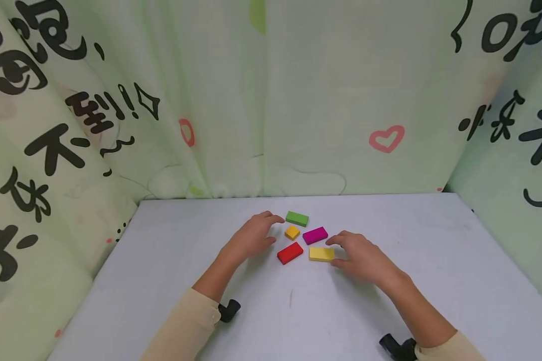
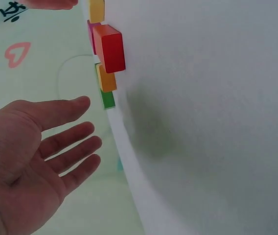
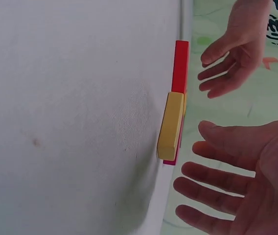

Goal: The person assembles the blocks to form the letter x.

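Note:
Several coloured blocks lie grouped on the table: a green block [image 1: 296, 218] at the back, a small orange block [image 1: 292, 232], a magenta block [image 1: 315, 235], a red block [image 1: 290, 253] and a yellow block [image 1: 321, 254] in front. My left hand [image 1: 254, 235] hovers left of the group, nearest the green and orange blocks. In the left wrist view that hand [image 2: 36, 156] has spread fingers and holds nothing. At the right, my right hand [image 1: 361, 256] is beside the yellow block. The right wrist view shows this hand [image 3: 237, 181] with extended fingers, apart from the yellow block [image 3: 170, 126].
A white table [image 1: 171, 250] carries the blocks. Behind it and at both sides hangs a pale green curtain [image 1: 325, 100] with black lettering and red hearts. Black wrist cameras [image 1: 229, 311] are worn near both sleeves.

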Tool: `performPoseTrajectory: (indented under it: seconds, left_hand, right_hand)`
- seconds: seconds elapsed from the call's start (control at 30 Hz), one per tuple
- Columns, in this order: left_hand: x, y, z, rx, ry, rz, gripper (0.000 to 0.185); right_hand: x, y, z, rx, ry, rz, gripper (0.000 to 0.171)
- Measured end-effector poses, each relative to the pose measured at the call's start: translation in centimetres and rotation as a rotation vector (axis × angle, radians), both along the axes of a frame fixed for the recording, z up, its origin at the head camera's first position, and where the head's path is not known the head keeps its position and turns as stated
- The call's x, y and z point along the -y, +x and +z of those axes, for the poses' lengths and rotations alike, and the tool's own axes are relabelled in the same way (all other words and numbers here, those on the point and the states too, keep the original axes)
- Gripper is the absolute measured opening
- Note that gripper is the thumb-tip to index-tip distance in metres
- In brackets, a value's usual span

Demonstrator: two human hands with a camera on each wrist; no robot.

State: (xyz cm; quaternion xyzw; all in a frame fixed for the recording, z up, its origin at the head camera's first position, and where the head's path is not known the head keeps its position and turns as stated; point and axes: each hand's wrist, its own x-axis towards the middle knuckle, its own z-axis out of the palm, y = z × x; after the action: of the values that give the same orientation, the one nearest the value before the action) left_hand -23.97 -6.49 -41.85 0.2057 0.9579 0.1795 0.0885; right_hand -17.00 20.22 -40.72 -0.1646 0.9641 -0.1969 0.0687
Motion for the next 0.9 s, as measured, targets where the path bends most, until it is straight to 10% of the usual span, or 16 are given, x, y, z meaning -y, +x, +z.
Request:
performPoseTrajectory:
  seconds: [0.9]
  left_hand:
    - [-2.4,-3.2,-1.0,0.123,0.174,-0.154,0.043]
  right_hand:
    - [1.0,-1.8,-1.1,0.103,-0.056,-0.003,0.034]
